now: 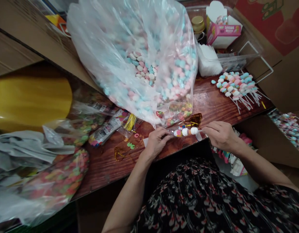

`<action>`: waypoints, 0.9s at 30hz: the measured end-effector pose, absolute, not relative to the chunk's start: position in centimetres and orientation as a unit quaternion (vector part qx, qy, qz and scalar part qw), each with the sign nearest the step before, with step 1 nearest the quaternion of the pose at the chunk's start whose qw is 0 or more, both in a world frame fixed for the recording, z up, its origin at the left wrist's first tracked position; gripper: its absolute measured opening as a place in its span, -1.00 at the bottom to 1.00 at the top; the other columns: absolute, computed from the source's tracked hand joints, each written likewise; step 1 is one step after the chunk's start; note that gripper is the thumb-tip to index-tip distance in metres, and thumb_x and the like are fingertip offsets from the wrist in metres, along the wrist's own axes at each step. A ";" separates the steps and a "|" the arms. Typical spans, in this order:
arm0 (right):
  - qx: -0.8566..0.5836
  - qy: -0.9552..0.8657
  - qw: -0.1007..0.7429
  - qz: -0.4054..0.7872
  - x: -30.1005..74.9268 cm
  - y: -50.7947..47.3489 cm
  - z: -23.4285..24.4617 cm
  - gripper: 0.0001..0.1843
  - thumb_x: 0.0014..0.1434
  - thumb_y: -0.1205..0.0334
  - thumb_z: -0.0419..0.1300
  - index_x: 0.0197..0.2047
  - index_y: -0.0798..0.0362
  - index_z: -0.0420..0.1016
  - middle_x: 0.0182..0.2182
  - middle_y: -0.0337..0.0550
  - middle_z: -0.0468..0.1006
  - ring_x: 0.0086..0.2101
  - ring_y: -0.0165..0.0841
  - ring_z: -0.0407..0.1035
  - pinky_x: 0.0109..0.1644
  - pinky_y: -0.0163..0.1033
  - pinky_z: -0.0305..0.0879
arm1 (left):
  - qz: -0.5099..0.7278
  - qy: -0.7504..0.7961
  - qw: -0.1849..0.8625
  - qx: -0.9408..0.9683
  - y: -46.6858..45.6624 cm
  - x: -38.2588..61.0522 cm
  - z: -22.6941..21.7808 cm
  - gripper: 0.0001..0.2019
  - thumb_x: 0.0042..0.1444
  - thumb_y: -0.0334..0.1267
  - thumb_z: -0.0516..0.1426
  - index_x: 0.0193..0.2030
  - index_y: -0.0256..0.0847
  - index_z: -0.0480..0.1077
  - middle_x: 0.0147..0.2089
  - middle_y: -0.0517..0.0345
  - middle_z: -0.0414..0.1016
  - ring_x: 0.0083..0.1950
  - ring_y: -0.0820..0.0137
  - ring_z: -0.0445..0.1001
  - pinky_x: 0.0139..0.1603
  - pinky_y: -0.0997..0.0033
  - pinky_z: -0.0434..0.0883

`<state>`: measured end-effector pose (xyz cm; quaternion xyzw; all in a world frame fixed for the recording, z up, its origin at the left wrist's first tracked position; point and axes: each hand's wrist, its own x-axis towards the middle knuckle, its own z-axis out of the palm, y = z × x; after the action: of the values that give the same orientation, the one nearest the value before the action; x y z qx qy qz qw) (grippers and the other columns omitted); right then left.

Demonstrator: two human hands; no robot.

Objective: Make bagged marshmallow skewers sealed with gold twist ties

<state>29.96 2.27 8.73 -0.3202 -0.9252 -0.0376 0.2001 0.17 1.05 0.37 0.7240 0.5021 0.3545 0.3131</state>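
A candy skewer (185, 131) with pink and white marshmallows lies level between both hands, over the near edge of the wooden table (212, 103). My left hand (157, 141) pinches its left end with fingers closed. My right hand (219, 133) is closed on the stick at its right end. Just behind the skewer stands a big clear plastic bag (139, 55) full of pink, blue and white marshmallows. A small bag of colourful ring candies (175, 116) lies at its foot.
A pile of finished marshmallow skewers (237, 86) lies at the table's right. A pink box (222, 30), a jar (198, 24) and white wrappers (209, 61) sit behind. Candy packets (101, 126) and bags of gummies (59, 181) crowd the left, by a yellow object (30, 102). Cardboard boxes (282, 58) flank the table.
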 end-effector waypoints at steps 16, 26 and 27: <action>-0.320 -0.901 0.262 -0.135 29.4 0.4 6.2 -0.75 0.16 0.45 0.10 -0.15 0.03 0.52 -0.37 -0.16 0.59 -0.43 -0.39 0.31 -0.33 -0.20 0.18 | 0.348 0.498 0.327 0.724 1.1 0.3 0.0 -0.86 0.13 -0.22 0.24 -0.43 -0.18 0.48 -0.42 0.18 0.47 -0.36 0.42 0.42 -0.30 0.43 0.34; -0.291 -0.898 0.300 -0.139 30.4 -0.2 6.6 -0.77 0.15 0.44 0.13 -0.20 -0.01 0.54 -0.37 -0.15 0.60 -0.36 -0.38 0.37 -0.33 -0.23 0.24 | 0.353 0.516 0.309 0.716 1.2 0.6 -0.2 -0.78 0.09 -0.18 0.26 -0.49 -0.20 0.41 -0.47 0.23 0.41 -0.42 0.46 0.36 -0.36 0.47 0.28; -0.290 -0.898 0.299 -0.137 30.4 -0.2 6.6 -0.77 0.14 0.45 0.14 -0.19 0.00 0.53 -0.37 -0.15 0.60 -0.36 -0.38 0.37 -0.33 -0.23 0.23 | 0.352 0.513 0.308 0.720 1.3 0.6 -0.2 -0.78 0.08 -0.19 0.27 -0.49 -0.21 0.41 -0.47 0.23 0.41 -0.42 0.47 0.36 -0.36 0.47 0.27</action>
<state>30.37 -0.23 6.56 -0.2904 -0.8984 -0.1375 0.2993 0.61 1.25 -0.18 0.7196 0.5129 0.3523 0.3081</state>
